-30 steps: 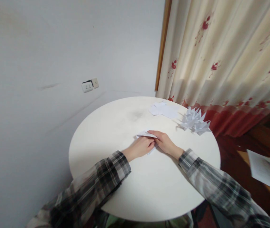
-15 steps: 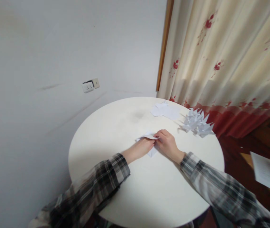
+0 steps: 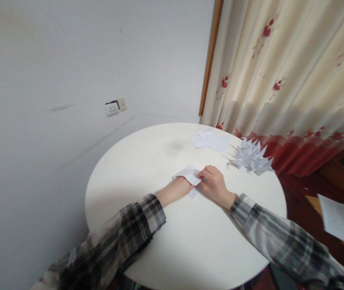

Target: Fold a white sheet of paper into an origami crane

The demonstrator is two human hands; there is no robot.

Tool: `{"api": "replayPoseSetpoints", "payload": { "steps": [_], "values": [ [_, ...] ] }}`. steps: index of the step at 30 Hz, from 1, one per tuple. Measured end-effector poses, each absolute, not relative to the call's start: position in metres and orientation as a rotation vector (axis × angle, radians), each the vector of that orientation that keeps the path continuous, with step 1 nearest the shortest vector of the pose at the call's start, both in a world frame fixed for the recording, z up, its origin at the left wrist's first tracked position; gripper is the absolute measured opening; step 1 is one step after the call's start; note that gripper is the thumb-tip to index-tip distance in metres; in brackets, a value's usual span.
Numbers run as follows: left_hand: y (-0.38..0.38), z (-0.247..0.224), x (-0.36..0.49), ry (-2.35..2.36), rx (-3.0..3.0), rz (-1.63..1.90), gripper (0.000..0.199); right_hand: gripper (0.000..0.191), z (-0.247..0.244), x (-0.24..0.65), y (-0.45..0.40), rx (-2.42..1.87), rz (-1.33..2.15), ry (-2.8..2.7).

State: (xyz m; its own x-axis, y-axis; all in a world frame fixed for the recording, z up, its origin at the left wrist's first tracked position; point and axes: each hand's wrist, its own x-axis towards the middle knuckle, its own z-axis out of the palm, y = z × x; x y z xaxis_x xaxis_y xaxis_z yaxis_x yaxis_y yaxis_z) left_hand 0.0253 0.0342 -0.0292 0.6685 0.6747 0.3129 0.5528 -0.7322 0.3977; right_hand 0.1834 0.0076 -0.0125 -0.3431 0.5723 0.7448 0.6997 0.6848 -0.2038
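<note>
A partly folded sheet of white paper [image 3: 188,173] lies near the middle of the round white table [image 3: 148,149]. My right hand [image 3: 214,183] pinches the paper's right edge between thumb and fingers. My left hand [image 3: 181,188] reaches under a raised flap, which covers its fingers, so their grip is hidden. A small pointed piece of the paper shows below, between the two hands.
Flat white paper sheets [image 3: 211,141] lie at the table's far side. To their right stands a cluster of spiky folded paper pieces [image 3: 252,157]. A patterned curtain [image 3: 274,80] hangs behind, and a printed sheet [image 3: 341,221] lies lower right, off the table.
The paper flap has come down toward me over my left hand, showing more of its white face and hiding the left fingers. My right hand has barely moved.
</note>
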Motion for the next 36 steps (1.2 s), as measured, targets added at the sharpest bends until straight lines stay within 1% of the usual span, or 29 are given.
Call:
{"api": "replayPoseSetpoints", "payload": {
  "steps": [9,16,18,22,25,27,29,31,34,36],
  "values": [
    [0.031,-0.031,0.014,1.098,2.677,0.514,0.027,0.013,-0.009,0.187,0.005,-0.912,-0.132,-1.967],
    [0.032,-0.028,0.015,1.099,2.69,0.493,0.037,0.008,-0.008,0.199,0.02,-0.864,-0.068,-1.821],
    [0.034,-0.029,0.013,1.095,2.669,0.521,0.039,0.012,-0.009,0.204,0.024,-0.801,-0.037,-1.877],
    [0.037,-0.029,0.011,1.075,2.676,0.6,0.037,0.03,-0.007,0.216,0.028,-0.72,-0.035,-2.13],
    [0.039,-0.029,0.011,1.071,2.716,0.647,0.04,0.046,-0.004,0.226,0.029,-0.674,-0.084,-2.29],
    [0.04,-0.029,0.01,1.089,2.728,0.651,0.041,0.05,-0.001,0.231,0.029,-0.673,-0.166,-2.386],
    [0.041,-0.03,0.01,1.123,2.742,0.635,0.039,0.049,0.0,0.232,0.026,-0.711,-0.254,-2.481],
    [0.04,-0.03,0.01,1.157,2.766,0.608,0.037,0.042,0.001,0.229,0.023,-0.783,-0.33,-2.567],
    [0.038,-0.03,0.01,1.194,2.781,0.575,0.036,0.03,0.0,0.219,0.017,-0.974,-0.422,-2.659],
    [0.037,-0.028,0.01,1.203,2.769,0.58,0.038,0.03,-0.002,0.211,0.013,-1.109,-0.497,-2.68]
  ]
}}
